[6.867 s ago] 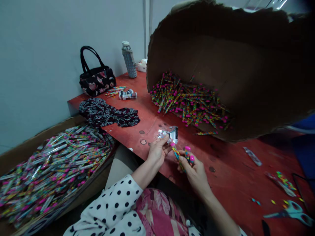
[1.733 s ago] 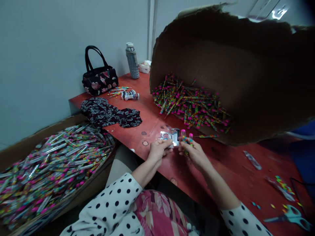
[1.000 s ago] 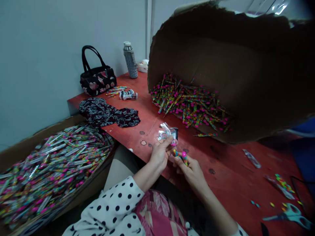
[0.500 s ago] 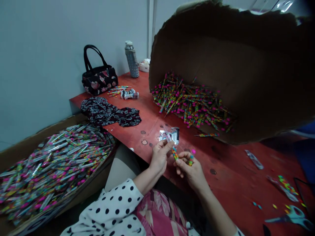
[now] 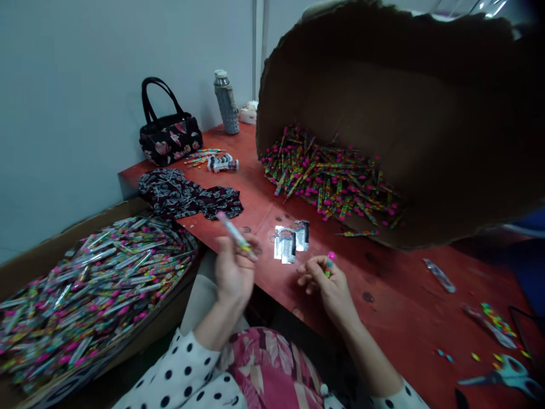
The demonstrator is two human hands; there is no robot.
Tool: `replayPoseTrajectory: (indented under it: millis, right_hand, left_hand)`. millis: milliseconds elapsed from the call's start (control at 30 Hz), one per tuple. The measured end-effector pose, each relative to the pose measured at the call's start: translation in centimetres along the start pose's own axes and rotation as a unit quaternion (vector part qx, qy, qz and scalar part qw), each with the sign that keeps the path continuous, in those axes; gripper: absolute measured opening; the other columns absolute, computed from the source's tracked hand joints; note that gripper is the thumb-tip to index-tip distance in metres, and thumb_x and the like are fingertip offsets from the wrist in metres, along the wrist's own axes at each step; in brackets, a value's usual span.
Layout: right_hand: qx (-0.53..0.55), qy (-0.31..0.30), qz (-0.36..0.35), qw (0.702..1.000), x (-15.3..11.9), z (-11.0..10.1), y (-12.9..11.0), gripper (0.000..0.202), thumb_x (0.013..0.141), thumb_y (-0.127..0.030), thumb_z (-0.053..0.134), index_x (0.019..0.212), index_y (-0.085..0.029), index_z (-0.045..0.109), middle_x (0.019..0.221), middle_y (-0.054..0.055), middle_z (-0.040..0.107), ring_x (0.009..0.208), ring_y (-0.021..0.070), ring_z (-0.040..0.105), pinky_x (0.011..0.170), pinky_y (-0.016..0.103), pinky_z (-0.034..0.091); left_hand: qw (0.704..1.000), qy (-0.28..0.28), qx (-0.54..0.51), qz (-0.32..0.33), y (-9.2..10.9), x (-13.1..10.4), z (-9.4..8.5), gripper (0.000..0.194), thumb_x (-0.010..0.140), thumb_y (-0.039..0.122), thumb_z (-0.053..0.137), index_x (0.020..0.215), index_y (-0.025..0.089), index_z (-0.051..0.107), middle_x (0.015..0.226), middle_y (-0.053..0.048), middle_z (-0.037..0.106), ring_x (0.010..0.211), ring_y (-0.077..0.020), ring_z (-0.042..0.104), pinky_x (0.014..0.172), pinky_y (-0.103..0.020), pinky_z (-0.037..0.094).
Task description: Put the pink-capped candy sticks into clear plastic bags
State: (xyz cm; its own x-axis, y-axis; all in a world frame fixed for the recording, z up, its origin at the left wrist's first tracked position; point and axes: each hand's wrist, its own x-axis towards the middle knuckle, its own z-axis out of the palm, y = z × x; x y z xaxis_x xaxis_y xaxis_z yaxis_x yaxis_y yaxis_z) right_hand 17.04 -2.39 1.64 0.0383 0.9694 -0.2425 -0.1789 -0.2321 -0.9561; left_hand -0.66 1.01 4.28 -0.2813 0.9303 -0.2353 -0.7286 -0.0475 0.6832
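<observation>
My left hand (image 5: 235, 272), slightly blurred, holds a slim clear candy tube (image 5: 235, 234) with a pink end, tilted up to the left above the table edge. In my right hand (image 5: 326, 278) is another candy tube (image 5: 329, 264); its pink cap sticks up past the curled fingers and the rest is hidden. Between the hands, shiny silver labels or wrappers (image 5: 288, 244) lie on the red table (image 5: 264, 199). To the left stands a cardboard box (image 5: 168, 309) heaped with wrapped tubes (image 5: 97, 284).
A large tipped carton (image 5: 383, 108) holds a pile of pink-capped tubes (image 5: 332, 176). Further back are a handbag (image 5: 172, 139), a flask (image 5: 227, 105) and a patterned cloth (image 5: 187, 196). Scissors (image 5: 506, 376), loose candies (image 5: 496, 321) and a clear empty-looking sleeve (image 5: 439, 276) lie at right.
My left hand has moved left with its tube, away from my right hand, toward the box of wrapped tubes. More of the silver pieces now shows. My right hand has barely moved.
</observation>
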Motion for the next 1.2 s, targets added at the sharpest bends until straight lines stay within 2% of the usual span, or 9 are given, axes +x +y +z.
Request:
replayPoseTrajectory:
  millis: [100,200,333,433,567,733,900,1100,1200]
  right_hand:
    - [-0.026,0.014,-0.015,0.999,0.3,-1.1,-0.1,0.030,0.080,-0.048,0.054,0.080,-0.019,0.050,0.072,0.001,0.063,0.049,0.0100,0.057,0.038,0.018,0.039]
    - [-0.046,0.024,-0.022,0.998,0.5,-1.7,-0.1,0.031,0.080,-0.050,0.053,0.081,-0.019,0.050,0.068,0.000,0.061,0.044,0.0089,0.053,0.035,0.017,0.034]
    - [-0.082,0.032,-0.028,0.996,0.7,-2.3,-0.5,0.031,0.080,-0.049,0.053,0.080,-0.019,0.050,0.068,0.000,0.060,0.042,0.0078,0.049,0.034,0.017,0.031]
    - [-0.117,0.027,-0.034,0.992,1.0,-3.2,-1.3,0.031,0.079,-0.049,0.054,0.076,-0.018,0.051,0.064,0.000,0.058,0.041,0.0073,0.048,0.034,0.017,0.030]
    - [-0.132,0.043,-0.029,0.990,2.1,-4.1,-2.2,0.033,0.075,-0.050,0.059,0.072,-0.018,0.052,0.059,-0.001,0.057,0.040,0.0077,0.047,0.033,0.018,0.029]
    - [-0.079,0.079,0.002,0.994,4.6,-4.0,-1.7,0.038,0.066,-0.052,0.065,0.074,-0.018,0.052,0.061,-0.001,0.060,0.036,0.0067,0.047,0.029,0.016,0.023]
    - [0.006,0.090,0.049,0.995,6.7,-3.2,-0.9,0.042,0.061,-0.050,0.068,0.081,-0.018,0.050,0.066,-0.001,0.063,0.034,0.0050,0.046,0.027,0.014,0.018]
    - [0.031,0.100,0.006,0.994,7.0,-2.2,-1.7,0.038,0.054,-0.031,0.076,0.080,-0.018,0.050,0.040,-0.012,0.043,0.030,0.0041,0.035,0.027,0.014,0.019]
    - [0.011,0.075,0.003,0.997,6.7,-1.6,-2.3,0.038,0.055,-0.031,0.075,0.080,-0.018,0.051,0.043,-0.011,0.047,0.030,0.0043,0.036,0.028,0.014,0.020]
  left_hand:
    - [0.992,0.057,0.015,0.110,1.8,1.7,-1.2,0.054,0.072,0.065,0.046,0.095,0.019,0.062,0.092,-0.006,0.065,0.083,-0.0178,0.062,0.078,-0.033,0.049]
    - [0.962,-0.049,0.239,0.127,-0.1,2.4,-0.6,0.038,0.073,0.050,0.059,0.096,0.021,0.065,0.094,-0.006,0.063,0.088,-0.0184,0.059,0.083,-0.031,0.044]
    - [0.761,-0.263,0.560,0.198,-5.4,3.0,2.2,0.025,0.074,0.036,0.063,0.096,0.025,0.067,0.095,-0.006,0.059,0.092,-0.0205,0.053,0.087,-0.033,0.038]
    - [0.609,-0.294,0.696,0.242,-8.3,3.8,3.5,0.018,0.076,0.034,0.062,0.090,0.024,0.068,0.097,-0.008,0.056,0.095,-0.0241,0.047,0.085,-0.039,0.035]
    - [0.526,-0.289,0.754,0.267,-9.8,4.6,3.5,0.015,0.080,0.031,0.056,0.080,0.022,0.067,0.095,-0.008,0.056,0.093,-0.0236,0.044,0.083,-0.040,0.033]
    - [0.556,-0.291,0.727,0.280,-10.0,4.8,3.2,0.016,0.082,0.027,0.053,0.076,0.021,0.066,0.088,-0.007,0.058,0.087,-0.0211,0.046,0.086,-0.039,0.033]
    - [0.650,-0.315,0.622,0.301,-8.7,3.3,3.3,0.018,0.083,0.026,0.050,0.082,0.026,0.068,0.090,-0.005,0.062,0.095,-0.0205,0.050,0.100,-0.042,0.024]
    - [0.840,-0.259,0.455,0.141,-6.3,1.6,2.9,0.016,0.073,0.031,0.063,0.086,0.026,0.071,0.089,-0.006,0.066,0.094,-0.0223,0.055,0.089,-0.033,0.039]
    - [0.896,-0.228,0.380,-0.009,-5.9,1.8,2.5,0.022,0.071,0.039,0.064,0.078,0.021,0.072,0.076,-0.004,0.067,0.077,-0.0197,0.060,0.073,-0.028,0.047]
